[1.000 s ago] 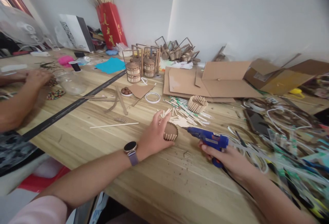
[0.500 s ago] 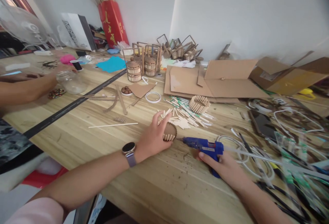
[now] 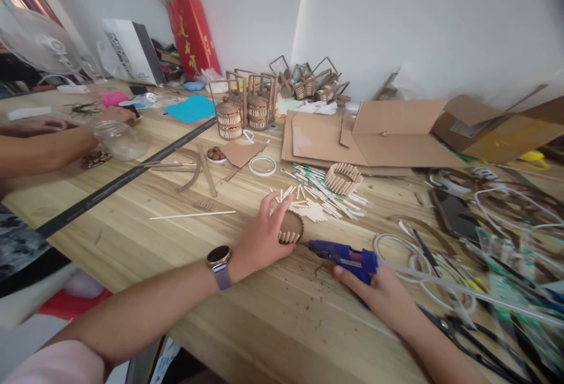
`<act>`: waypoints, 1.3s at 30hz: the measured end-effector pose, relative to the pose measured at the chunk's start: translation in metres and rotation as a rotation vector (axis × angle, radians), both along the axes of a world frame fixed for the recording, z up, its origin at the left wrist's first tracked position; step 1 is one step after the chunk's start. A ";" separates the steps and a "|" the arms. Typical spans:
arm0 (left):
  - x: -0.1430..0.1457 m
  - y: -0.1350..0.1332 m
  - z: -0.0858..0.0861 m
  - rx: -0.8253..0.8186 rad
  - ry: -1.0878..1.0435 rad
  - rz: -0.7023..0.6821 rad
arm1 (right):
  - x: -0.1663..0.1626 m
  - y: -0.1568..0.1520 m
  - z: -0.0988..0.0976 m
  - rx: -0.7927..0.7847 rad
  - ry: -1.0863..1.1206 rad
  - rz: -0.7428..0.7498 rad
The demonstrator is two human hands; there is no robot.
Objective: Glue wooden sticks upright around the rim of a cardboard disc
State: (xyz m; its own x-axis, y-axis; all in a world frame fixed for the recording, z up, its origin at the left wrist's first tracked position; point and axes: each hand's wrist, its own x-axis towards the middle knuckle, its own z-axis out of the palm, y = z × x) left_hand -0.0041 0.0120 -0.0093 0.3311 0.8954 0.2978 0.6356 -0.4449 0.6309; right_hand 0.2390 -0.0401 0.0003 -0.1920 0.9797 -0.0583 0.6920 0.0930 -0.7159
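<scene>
One stick-rimmed cardboard disc lies beside a blue glue gun.

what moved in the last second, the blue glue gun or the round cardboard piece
The right hand, gripping the blue hot glue gun throughout, lowered it toward the wooden table and slid it left, so its nozzle now sits at the rim of the small round cardboard piece edged with short sticks. The left hand kept holding that piece in place.

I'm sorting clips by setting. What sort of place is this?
Likely a handicraft workshop: a wooden table strewn with cut sticks, the right hand on a blue glue gun, the left hand gripping a half-made basket, finished baskets by the wall.
</scene>
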 end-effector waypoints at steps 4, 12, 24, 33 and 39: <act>0.000 0.000 0.001 -0.007 0.005 0.002 | -0.003 0.001 0.002 -0.012 -0.012 0.002; 0.000 0.000 0.000 -0.002 0.006 0.001 | -0.006 0.000 0.005 0.005 -0.041 -0.006; 0.000 0.000 0.000 0.003 0.009 0.000 | -0.008 0.001 0.004 0.017 -0.031 0.012; 0.000 0.001 -0.001 0.004 0.004 -0.004 | -0.008 0.001 0.004 0.043 -0.021 0.020; 0.000 0.001 -0.003 0.006 -0.007 -0.004 | -0.010 0.001 0.007 0.043 -0.027 0.017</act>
State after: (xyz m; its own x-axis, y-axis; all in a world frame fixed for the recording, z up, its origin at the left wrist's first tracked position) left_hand -0.0041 0.0134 -0.0123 0.3326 0.8920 0.3061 0.6291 -0.4517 0.6327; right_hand 0.2294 -0.0395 0.0070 -0.2079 0.9779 -0.0219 0.7091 0.1352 -0.6921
